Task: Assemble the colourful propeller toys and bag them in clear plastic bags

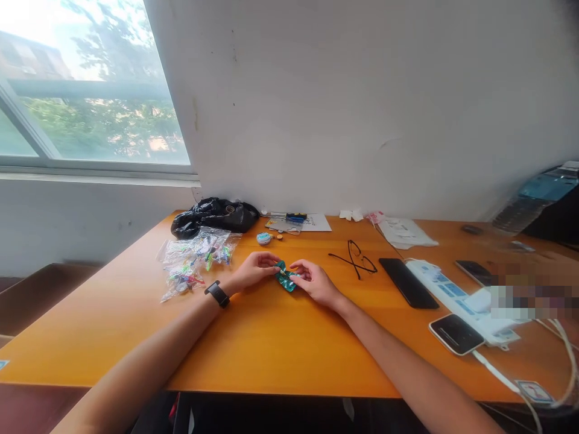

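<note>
Pinching a glossy green packet from both sides, two bare hands meet over the wooden table, near the middle of its width. The left hand has thumb and fingertips closed on the packet's upper left edge; the right hand grips the right edge between thumb and fingers. The packet sits between the hands; whether its underside touches the tabletop cannot be told. A black wristwatch is worn on the left wrist. Left of the left hand lie clear plastic bags containing small multicoloured pieces, with a crumpled black plastic bag just behind them. Beyond the hands stands a small round container. Eyeglasses rest beyond the right hand, arms unfolded; farther right, a black slab lies beside a white power strip.
</note>
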`<state>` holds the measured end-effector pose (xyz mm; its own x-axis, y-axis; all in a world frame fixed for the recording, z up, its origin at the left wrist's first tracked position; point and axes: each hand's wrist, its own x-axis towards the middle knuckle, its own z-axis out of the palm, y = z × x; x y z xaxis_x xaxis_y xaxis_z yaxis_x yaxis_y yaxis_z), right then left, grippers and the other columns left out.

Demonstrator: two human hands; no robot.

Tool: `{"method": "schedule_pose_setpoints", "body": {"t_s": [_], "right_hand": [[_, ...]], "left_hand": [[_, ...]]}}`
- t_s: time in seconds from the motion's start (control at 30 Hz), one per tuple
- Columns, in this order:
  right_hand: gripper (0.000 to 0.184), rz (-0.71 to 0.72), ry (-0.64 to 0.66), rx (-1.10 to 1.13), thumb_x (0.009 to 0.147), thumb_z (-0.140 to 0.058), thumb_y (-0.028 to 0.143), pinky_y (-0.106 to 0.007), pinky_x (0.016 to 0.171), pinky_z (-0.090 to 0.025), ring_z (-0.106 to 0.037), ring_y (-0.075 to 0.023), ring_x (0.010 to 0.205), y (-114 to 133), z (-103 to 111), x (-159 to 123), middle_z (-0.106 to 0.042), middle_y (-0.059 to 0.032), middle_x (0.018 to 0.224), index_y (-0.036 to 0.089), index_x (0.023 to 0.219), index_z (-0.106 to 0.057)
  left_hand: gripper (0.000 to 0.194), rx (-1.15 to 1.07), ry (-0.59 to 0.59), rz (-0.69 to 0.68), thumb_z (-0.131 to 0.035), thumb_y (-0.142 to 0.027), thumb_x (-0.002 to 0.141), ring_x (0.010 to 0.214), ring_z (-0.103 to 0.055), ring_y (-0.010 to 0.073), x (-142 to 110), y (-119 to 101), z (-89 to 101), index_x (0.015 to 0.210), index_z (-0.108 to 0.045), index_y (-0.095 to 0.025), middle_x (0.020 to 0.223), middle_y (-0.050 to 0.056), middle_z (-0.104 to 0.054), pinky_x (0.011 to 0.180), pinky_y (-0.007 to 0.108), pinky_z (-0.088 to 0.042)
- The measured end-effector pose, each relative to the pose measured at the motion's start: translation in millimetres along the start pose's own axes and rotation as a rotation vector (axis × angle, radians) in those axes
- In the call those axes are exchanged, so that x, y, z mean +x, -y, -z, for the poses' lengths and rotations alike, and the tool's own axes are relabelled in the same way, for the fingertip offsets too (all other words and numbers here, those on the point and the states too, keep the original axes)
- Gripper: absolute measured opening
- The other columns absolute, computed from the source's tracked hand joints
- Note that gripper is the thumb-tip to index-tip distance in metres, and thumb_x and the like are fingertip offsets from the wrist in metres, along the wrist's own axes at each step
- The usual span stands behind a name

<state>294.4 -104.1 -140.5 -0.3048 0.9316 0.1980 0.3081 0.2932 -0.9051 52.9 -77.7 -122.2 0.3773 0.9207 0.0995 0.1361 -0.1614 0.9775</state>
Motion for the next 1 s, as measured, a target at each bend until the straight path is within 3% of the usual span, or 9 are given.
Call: {"method": "schedule_pose_setpoints", "body": {"t_s": [0.13, 0.27, 0.37, 0.47, 0.53, 0.63, 0.8, 0.9, 1.0], "right_hand": [[0.042, -0.023, -0.027, -0.001, 0.087, -0.074, 0.048, -0.033, 0.078, -0.054, -0.062, -0.0163, 0.079, 4.3, 0.2, -3.2, -0.068, -0.0056, 0.098, 0.018, 0.116, -0.068], [0.035, -0.009, 0.03, -0.084, 0.091, -0.07, 0.047, -0.032, 0.076, -0.051, -0.062, -0.0178, 0.082, 11.6, 1.7, -5.9, -0.069, -0.0054, 0.095, 0.018, 0.111, -0.07], [0.03, 0.005, 0.093, -0.111, 0.093, -0.068, 0.044, -0.031, 0.073, -0.048, -0.059, -0.0168, 0.078, 15.6, 1.9, -8.0, -0.07, -0.0044, 0.092, 0.019, 0.108, -0.072], [0.026, 0.016, 0.128, -0.131, 0.094, -0.068, 0.041, -0.031, 0.072, -0.046, -0.058, -0.0164, 0.076, 18.4, 2.2, -10.1, -0.07, -0.0037, 0.09, 0.019, 0.105, -0.072], [0.023, 0.029, 0.142, -0.153, 0.094, -0.067, 0.039, -0.03, 0.072, -0.046, -0.058, -0.0167, 0.077, 19.1, 2.5, -11.1, -0.07, -0.0034, 0.09, 0.019, 0.103, -0.073], [0.02, 0.063, 0.148, -0.182, 0.094, -0.067, 0.037, -0.031, 0.072, -0.047, -0.058, -0.0174, 0.078, 17.9, 2.4, -12.1, -0.07, -0.0038, 0.09, 0.019, 0.101, -0.074], [0.018, 0.078, 0.16, -0.209, 0.094, -0.067, 0.036, -0.031, 0.072, -0.047, -0.059, -0.018, 0.079, 15.5, 2.5, -13.0, -0.069, -0.0043, 0.092, 0.02, 0.1, -0.074], [0.018, 0.083, 0.166, -0.216, 0.094, -0.067, 0.036, -0.031, 0.072, -0.047, -0.059, -0.0182, 0.079, 16.7, 2.9, -13.9, -0.069, -0.0043, 0.091, 0.021, 0.1, -0.074], [0.02, 0.073, 0.162, -0.192, 0.095, -0.066, 0.038, -0.032, 0.072, -0.047, -0.057, -0.0177, 0.077, 19.7, 2.0, -14.5, -0.067, -0.0036, 0.088, 0.02, 0.102, -0.073]], "left_hand": [[0.043, -0.008, -0.244, -0.047, -0.083, -0.046, 0.081, 0.072, -0.073, 0.0186, 1.9, -5.5, 12.4, 0.11, -0.069, -0.017, 0.092, 0.007, -0.074, 0.072, 0.034, -0.062], [0.051, -0.174, -0.538, -0.107, -0.074, -0.055, 0.09, 0.087, -0.077, 0.0199, 0.9, -19.2, 28.3, 0.122, -0.056, -0.02, 0.114, 0.01, -0.072, 0.084, 0.037, -0.064], [0.051, 0.045, -0.453, -0.087, -0.068, -0.061, 0.093, 0.089, -0.077, 0.0228, -3.2, -27.8, 35.2, 0.124, -0.06, -0.021, 0.123, 0.012, -0.072, 0.081, 0.038, -0.063], [0.035, 0.55, -0.414, -0.197, -0.066, -0.052, 0.095, 0.096, -0.072, 0.0268, -8.5, -34.6, 40.3, 0.111, -0.068, -0.022, 0.119, 0.011, -0.073, 0.087, 0.04, -0.059], [0.028, 0.885, -0.493, -0.226, -0.063, -0.046, 0.096, 0.111, -0.066, 0.0334, -11.8, -38.1, 47.8, 0.111, -0.07, -0.024, 0.123, 0.012, -0.072, 0.098, 0.047, -0.053], [0.04, 1.215, -0.657, -0.063, -0.062, -0.049, 0.095, 0.135, -0.048, 0.0469, -16.5, -38.3, 68.4, 0.126, -0.068, -0.024, 0.144, 0.018, -0.059, 0.107, 0.063, -0.043], [0.069, 1.248, -0.607, 0.311, -0.057, -0.052, 0.094, 0.127, -0.052, 0.0535, -21.6, -24.9, 107.2, 0.153, -0.049, -0.017, 0.148, 0.028, -0.051, 0.096, 0.067, -0.047], [0.063, 1.244, -0.637, 0.29, -0.053, -0.034, 0.094, 0.122, -0.058, 0.0479, -20.4, -22.7, 119.3, 0.154, -0.049, -0.013, 0.139, 0.026, -0.059, 0.098, 0.06, -0.049], [0.05, 1.229, -0.716, 0.126, -0.051, -0.031, 0.096, 0.118, -0.062, 0.0421, -17.0, -32.4, 119.4, 0.141, -0.061, -0.014, 0.13, 0.021, -0.067, 0.101, 0.053, -0.05]]}}
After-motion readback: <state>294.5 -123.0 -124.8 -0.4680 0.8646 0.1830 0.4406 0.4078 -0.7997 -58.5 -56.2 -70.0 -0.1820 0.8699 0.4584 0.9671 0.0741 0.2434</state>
